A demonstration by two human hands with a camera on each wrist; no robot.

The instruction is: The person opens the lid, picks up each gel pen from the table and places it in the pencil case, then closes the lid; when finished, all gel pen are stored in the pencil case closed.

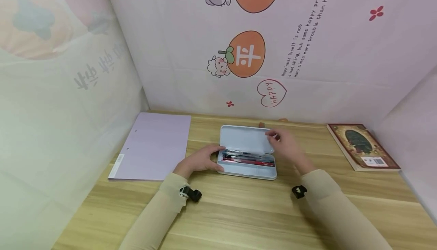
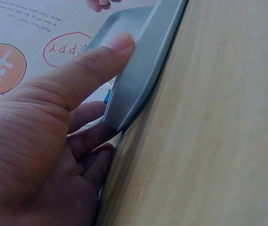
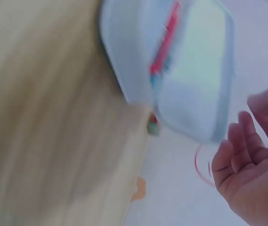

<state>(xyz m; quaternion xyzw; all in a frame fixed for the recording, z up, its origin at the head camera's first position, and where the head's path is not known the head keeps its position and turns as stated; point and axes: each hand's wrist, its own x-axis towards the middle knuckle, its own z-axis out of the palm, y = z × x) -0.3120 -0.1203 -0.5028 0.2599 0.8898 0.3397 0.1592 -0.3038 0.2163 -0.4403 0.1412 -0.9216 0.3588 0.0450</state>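
Note:
A pale blue pencil case (image 1: 250,170) stands with its lid (image 1: 244,140) raised at the back. Inside lie several pens (image 1: 249,158), some dark or clear and some red. My left hand (image 1: 201,159) grips the left end of the case. In the left wrist view its thumb (image 2: 101,59) lies on the case's wall, with fingers around the end. Beside the lid's upper right corner is my right hand (image 1: 285,143), its fingers loosely bent. The right wrist view shows those fingers (image 3: 239,146) apart from the lid, with nothing held.
To the left lies a lilac folder or pad (image 1: 155,143) on the wooden table (image 1: 239,212). A book with an ornate brown cover (image 1: 360,143) rests at the far right. Behind the table hangs a printed cloth (image 1: 191,79), and a small brown object (image 1: 261,125) sits behind the lid.

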